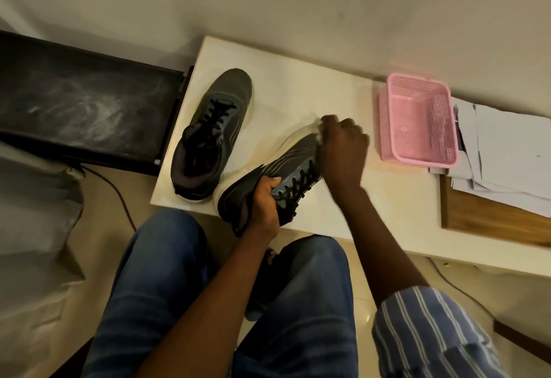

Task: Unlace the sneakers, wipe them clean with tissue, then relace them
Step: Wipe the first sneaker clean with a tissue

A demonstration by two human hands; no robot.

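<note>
Pale bench (298, 91) against the wall carries both sneakers. Left hand (264, 201) grips the near sneaker (286, 166) at its collar, heel overhanging the front edge; right hand (343, 145) presses a tissue (319, 134) on its toe, grip curled. Second sneaker (211, 127) stands just beside; pink basket (417, 121) lies apart to the right.

A single wide-angle view from the person's head looks steeply down and forward, close over their lap. Blue-jeaned knees (167, 282) fill the near edge, and the white rectangular worktop (298, 94) lies just beyond, running off to the right. A pale wall closes the far side. Straight edges bow toward the frame's borders. A dark dusty panel (83, 106) sits at far left.
</note>
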